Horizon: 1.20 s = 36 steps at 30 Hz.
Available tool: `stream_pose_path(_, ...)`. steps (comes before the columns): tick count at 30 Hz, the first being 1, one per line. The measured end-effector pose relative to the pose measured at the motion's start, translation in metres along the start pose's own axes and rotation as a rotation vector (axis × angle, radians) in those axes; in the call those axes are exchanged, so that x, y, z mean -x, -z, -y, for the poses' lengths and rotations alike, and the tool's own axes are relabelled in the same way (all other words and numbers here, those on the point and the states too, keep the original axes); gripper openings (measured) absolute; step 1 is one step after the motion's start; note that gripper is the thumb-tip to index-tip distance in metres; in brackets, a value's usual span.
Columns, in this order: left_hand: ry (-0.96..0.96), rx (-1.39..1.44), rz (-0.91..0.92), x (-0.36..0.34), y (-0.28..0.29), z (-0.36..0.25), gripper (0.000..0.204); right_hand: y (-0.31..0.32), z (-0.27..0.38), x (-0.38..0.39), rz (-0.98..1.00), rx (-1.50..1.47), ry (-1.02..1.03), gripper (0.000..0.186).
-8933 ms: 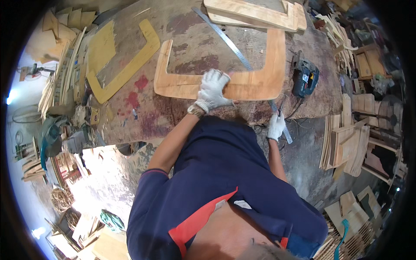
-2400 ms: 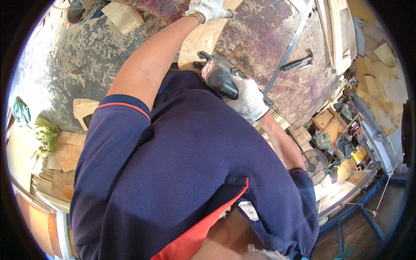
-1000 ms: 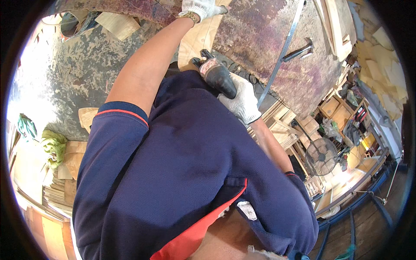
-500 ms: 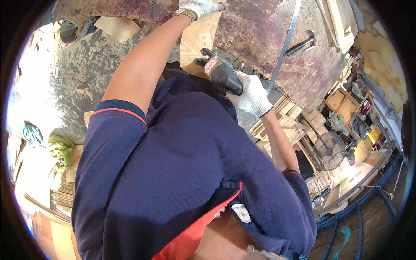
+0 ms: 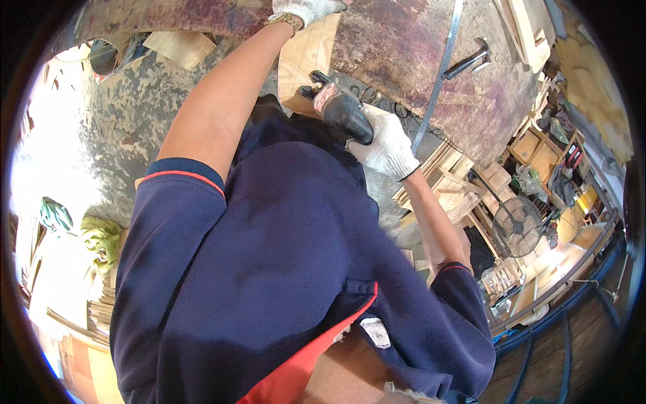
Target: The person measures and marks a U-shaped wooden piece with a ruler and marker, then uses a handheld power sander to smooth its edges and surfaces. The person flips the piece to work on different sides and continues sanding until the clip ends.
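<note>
My right hand, in a white knitted glove, is closed around the rear of a power tool with a black body, a pinkish-red band and a forked front. The tool's front lies over the near end of a pale wooden board whose near edge looks curved. At the board's far end, my left hand, also gloved, lies across it with a finger stretched to the right. The picture's upper edge cuts that hand off in part. My torso hides what is below the tool.
A long metal ruler and a hammer lie on the stained worktop to the right. Wooden strips lie farther right. Stacked wood pieces and a fan stand lower right. A wood offcut is at upper left.
The view has shifted slightly, and my left hand sits a little higher in it. My right hand and the power tool have moved only slightly, left and up.
</note>
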<state>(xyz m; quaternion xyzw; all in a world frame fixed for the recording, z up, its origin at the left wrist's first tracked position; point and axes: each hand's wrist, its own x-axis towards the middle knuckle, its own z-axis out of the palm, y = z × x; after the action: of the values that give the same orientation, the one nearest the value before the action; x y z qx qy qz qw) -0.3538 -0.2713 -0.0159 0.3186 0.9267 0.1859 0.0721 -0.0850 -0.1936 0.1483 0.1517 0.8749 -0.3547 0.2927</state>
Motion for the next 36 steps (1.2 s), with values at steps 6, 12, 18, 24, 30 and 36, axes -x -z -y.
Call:
stream_pose_path(6,-0.002,-0.008,0.016,-0.001,0.001,0.0,0.093,-0.015,0.008,0.008,-0.039,-0.092,-0.146,0.047)
stream_pose_path(12,0.011,-0.026,0.052,-0.002,0.005,-0.003,0.092,-0.025,0.016,0.012,-0.115,-0.168,-0.22,0.047)
stream_pose_path(18,0.0,-0.037,0.046,-0.003,0.005,-0.003,0.095,-0.036,0.02,0.014,-0.192,-0.236,-0.232,0.045)
stream_pose_path(24,-0.019,-0.051,-0.002,-0.004,-0.002,-0.001,0.104,-0.045,0.032,0.016,-0.258,-0.335,-0.3,0.046)
stream_pose_path(30,-0.017,-0.068,0.011,-0.006,-0.006,-0.001,0.107,-0.05,0.041,0.015,-0.272,-0.405,-0.391,0.045)
stream_pose_path(36,-0.104,-0.11,-0.131,-0.007,-0.018,0.004,0.109,-0.054,0.05,0.015,-0.315,-0.486,-0.428,0.044)
